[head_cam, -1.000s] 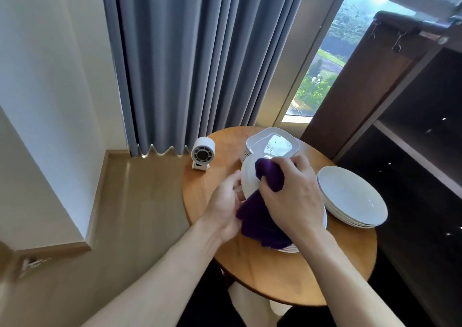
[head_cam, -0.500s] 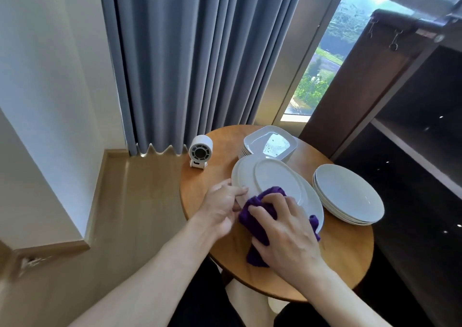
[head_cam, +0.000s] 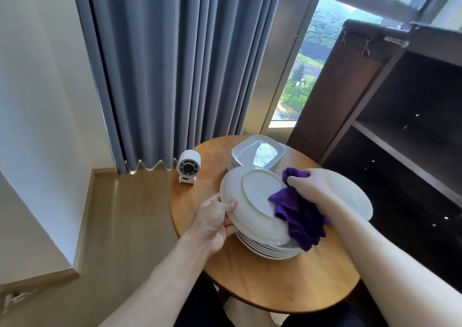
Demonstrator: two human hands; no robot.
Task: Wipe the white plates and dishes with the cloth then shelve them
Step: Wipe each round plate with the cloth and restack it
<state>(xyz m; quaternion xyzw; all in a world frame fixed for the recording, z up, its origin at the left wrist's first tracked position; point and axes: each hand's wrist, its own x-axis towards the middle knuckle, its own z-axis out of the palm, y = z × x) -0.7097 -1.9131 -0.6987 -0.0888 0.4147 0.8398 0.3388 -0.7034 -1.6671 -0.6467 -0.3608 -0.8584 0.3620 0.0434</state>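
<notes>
Plate [head_cam: 255,201] tilted over stack [head_cam: 270,250]: my left hand [head_cam: 215,216] grips its rim, right hand [head_cam: 312,186] clutches cloth [head_cam: 300,214]. Hard wiping could slip it.

Both forearms extended forward, left hand [head_cam: 212,220] gripping plate [head_cam: 260,191] rim, thumb on top, right hand [head_cam: 310,185] clutching cloth [head_cam: 300,214]

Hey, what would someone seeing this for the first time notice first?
The purple cloth, bunched in the right hand, rests on an upturned white plate that the left hand holds by its rim above a stack of plates mid-table. Behind them sit stacked square dishes, with dark shelves at the right.
</notes>
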